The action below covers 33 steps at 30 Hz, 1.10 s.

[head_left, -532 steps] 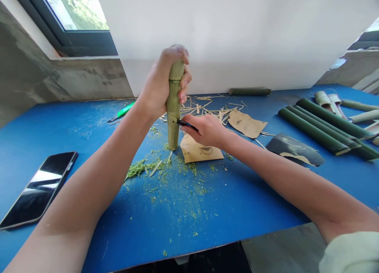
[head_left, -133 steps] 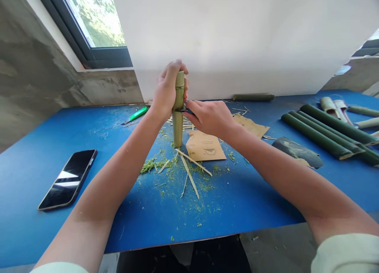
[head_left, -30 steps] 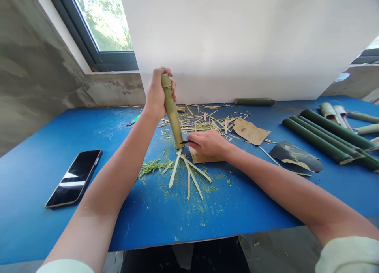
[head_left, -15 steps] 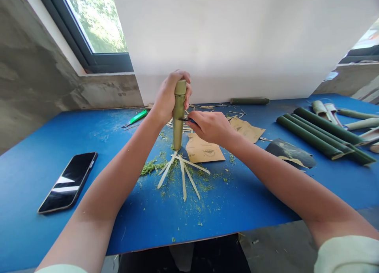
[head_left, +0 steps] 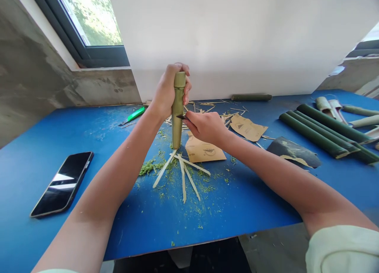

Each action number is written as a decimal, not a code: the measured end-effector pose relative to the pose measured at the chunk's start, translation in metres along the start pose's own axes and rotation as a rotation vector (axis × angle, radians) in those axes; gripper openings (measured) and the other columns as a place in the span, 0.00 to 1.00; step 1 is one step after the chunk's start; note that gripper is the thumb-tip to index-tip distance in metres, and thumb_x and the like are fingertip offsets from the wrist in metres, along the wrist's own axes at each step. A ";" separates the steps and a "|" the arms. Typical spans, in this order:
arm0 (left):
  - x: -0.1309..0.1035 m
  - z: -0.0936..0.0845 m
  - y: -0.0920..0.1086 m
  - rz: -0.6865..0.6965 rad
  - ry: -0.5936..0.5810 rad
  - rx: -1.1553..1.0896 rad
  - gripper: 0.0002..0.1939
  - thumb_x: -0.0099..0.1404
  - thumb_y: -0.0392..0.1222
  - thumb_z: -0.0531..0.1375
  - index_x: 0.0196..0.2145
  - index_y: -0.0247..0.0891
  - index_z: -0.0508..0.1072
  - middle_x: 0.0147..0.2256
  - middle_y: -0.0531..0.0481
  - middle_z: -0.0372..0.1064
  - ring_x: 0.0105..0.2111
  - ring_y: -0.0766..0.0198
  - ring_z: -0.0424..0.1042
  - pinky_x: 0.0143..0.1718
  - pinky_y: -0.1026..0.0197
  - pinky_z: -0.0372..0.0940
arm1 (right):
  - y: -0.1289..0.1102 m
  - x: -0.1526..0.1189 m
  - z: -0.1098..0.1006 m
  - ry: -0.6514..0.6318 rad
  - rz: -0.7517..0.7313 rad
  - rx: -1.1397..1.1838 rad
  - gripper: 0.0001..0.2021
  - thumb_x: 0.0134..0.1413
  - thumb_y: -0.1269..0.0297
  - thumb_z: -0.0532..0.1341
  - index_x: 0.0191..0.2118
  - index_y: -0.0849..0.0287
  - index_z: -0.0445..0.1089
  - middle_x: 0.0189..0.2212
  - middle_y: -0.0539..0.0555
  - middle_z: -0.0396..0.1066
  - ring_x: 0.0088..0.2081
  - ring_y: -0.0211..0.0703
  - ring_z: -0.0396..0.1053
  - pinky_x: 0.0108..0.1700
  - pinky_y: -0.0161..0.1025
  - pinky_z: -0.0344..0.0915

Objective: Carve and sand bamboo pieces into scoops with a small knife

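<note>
My left hand (head_left: 169,87) is wrapped round the upper part of a green bamboo tube (head_left: 177,125), which stands upright on the blue table. My right hand (head_left: 204,126) is closed on a small dark blade (head_left: 182,117), whose tip lies against the tube about halfway down. The blade's handle is hidden inside my fingers. Thin pale bamboo strips (head_left: 192,182) fan out from the foot of the tube. Green shavings (head_left: 148,167) are scattered about it. Beside the tube, under my right hand, lies a piece of brown sandpaper (head_left: 204,150).
A phone (head_left: 62,186) lies at the left, and a green utility knife (head_left: 136,114) farther back. More sandpaper (head_left: 247,127), a dark curled sheet (head_left: 293,152) and several split bamboo lengths (head_left: 318,132) lie at the right. One bamboo piece (head_left: 251,97) rests by the white board (head_left: 237,40).
My view has shifted slightly. The blade sits a little lower along the tube, while both hands keep their hold.
</note>
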<state>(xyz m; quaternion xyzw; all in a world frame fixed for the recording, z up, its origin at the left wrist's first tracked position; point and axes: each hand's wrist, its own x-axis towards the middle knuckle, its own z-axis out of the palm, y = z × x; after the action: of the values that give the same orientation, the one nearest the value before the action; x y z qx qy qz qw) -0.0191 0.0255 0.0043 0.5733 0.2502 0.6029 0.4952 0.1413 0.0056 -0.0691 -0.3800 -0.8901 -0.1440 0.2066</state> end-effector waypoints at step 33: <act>-0.005 0.001 0.009 -0.015 -0.124 -0.041 0.14 0.74 0.47 0.48 0.31 0.43 0.63 0.17 0.56 0.55 0.12 0.66 0.56 0.15 0.66 0.56 | 0.014 0.010 -0.021 0.115 -0.171 -0.116 0.26 0.78 0.52 0.42 0.54 0.58 0.75 0.34 0.54 0.80 0.30 0.42 0.69 0.32 0.42 0.41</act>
<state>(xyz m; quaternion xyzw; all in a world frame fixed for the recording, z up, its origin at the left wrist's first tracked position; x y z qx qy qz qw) -0.0212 0.0170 0.0097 0.5973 0.2108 0.5676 0.5260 0.1509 0.0128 -0.0448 -0.3053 -0.8961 -0.2336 0.2219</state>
